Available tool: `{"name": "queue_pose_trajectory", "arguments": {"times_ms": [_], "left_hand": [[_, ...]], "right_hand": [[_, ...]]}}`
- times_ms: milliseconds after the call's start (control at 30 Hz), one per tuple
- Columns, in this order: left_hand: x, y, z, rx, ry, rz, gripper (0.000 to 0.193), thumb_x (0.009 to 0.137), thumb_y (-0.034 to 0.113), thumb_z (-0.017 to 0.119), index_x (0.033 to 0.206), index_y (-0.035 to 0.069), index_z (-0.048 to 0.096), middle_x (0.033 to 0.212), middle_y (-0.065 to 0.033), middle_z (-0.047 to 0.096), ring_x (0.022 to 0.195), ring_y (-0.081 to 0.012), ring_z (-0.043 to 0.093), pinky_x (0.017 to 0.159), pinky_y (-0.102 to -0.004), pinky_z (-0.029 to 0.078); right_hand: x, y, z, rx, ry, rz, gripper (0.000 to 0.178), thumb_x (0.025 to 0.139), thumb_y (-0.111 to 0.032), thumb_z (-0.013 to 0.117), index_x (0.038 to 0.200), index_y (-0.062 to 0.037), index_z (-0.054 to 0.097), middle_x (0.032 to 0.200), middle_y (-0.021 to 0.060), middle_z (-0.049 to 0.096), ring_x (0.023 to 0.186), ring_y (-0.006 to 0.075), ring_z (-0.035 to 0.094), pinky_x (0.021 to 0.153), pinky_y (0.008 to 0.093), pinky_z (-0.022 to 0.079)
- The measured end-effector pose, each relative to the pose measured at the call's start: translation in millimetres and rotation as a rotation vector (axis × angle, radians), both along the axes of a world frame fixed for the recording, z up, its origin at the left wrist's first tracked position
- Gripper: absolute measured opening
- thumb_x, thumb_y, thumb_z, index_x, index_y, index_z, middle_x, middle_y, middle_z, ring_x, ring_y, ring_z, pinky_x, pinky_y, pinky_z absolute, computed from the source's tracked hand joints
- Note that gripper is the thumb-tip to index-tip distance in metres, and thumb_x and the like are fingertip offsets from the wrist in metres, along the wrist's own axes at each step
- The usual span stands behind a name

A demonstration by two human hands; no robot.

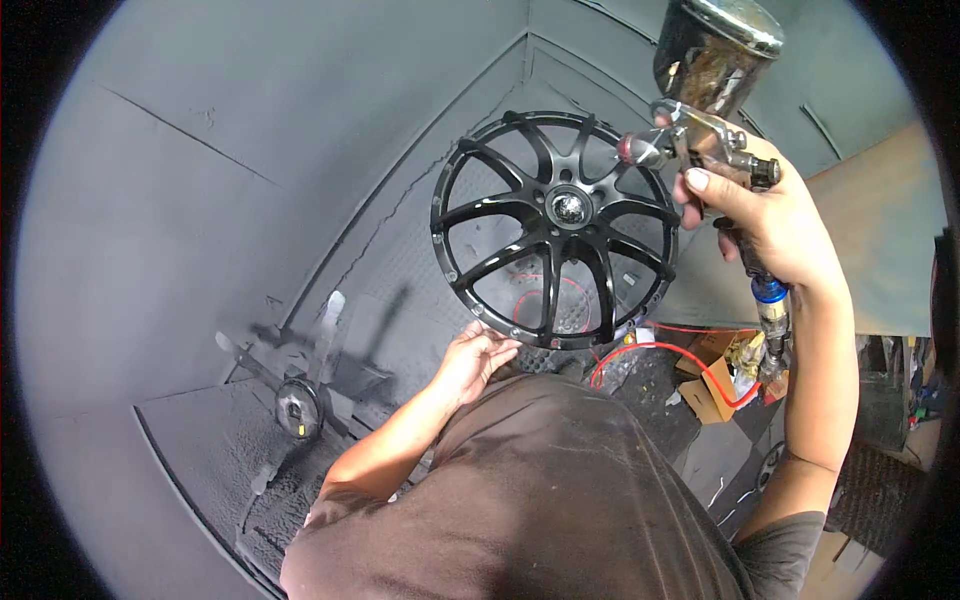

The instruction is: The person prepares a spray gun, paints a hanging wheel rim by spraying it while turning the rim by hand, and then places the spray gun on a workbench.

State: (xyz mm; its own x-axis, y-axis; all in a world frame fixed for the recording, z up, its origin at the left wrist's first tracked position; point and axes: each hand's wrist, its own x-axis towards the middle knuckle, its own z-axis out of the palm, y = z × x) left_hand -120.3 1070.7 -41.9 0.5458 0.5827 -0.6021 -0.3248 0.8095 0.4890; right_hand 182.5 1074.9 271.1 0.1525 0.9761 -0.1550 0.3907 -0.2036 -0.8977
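Note:
A black multi-spoke wheel rim (552, 265) faces me in the middle of the view, with a shiny round centre (569, 208). My left hand (474, 364) is closed at its lower left edge, fingertips against or just behind the rim's lip. In my right hand (770, 215) is a spray gun (712, 150), gripped by its handle with the thumb along its body. A dark, paint-stained cup (718, 58) sits on top of the gun. Its reddish nozzle points left, in front of the rim's upper right part. I cannot see what holds the rim up.
A red hose (690, 355) curves behind the rim toward the gun's lower end. An opened cardboard box (712, 385) with litter lies at the right. At the lower left stands a paint-covered stand with arms (300, 405). Grey walls (200, 200) close in on the left and back.

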Motion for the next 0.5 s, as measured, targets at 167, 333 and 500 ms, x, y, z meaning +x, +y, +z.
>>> {"name": "queue_pose_trajectory", "arguments": {"times_ms": [167, 333, 500], "left_hand": [[-1, 5, 7, 0.035, -0.01, 0.121, 0.028, 0.085, -0.006, 0.047, 0.111, 0.002, 0.053, 0.107, -0.0099, 0.061, 0.098, -0.0218, 0.063, 0.094, -0.0387, 0.055], [-12, 17, -2, 0.105, 0.081, 0.126, 0.032, 0.083, -0.007, 0.045, 0.113, 0.004, 0.05, 0.108, -0.0092, 0.056, 0.092, -0.0209, 0.061, 0.089, -0.0392, 0.054], [-28, 34, -11, 0.145, 0.093, 0.212, 0.041, 0.077, -0.008, 0.047, 0.116, 0.005, 0.051, 0.103, -0.0048, 0.051, 0.082, -0.0167, 0.058, 0.074, -0.0311, 0.052]], "right_hand": [[6, 3, -2, -0.009, -0.099, 0.037, 0.042, 0.094, -0.018, 0.064, 0.135, -0.0086, 0.058, 0.088, -0.0015, 0.066, 0.074, 0.0061, 0.062, 0.048, 0.0205, 0.045], [15, -3, -2, 0.063, -0.125, -0.058, 0.042, 0.094, -0.022, 0.066, 0.134, -0.0085, 0.058, 0.093, 0.0005, 0.066, 0.079, 0.007, 0.063, 0.049, 0.0207, 0.046], [18, -3, -1, 0.09, -0.128, -0.127, 0.036, 0.095, -0.023, 0.066, 0.127, -0.008, 0.061, 0.094, 0.0019, 0.067, 0.08, 0.0068, 0.064, 0.049, 0.021, 0.047]]}}
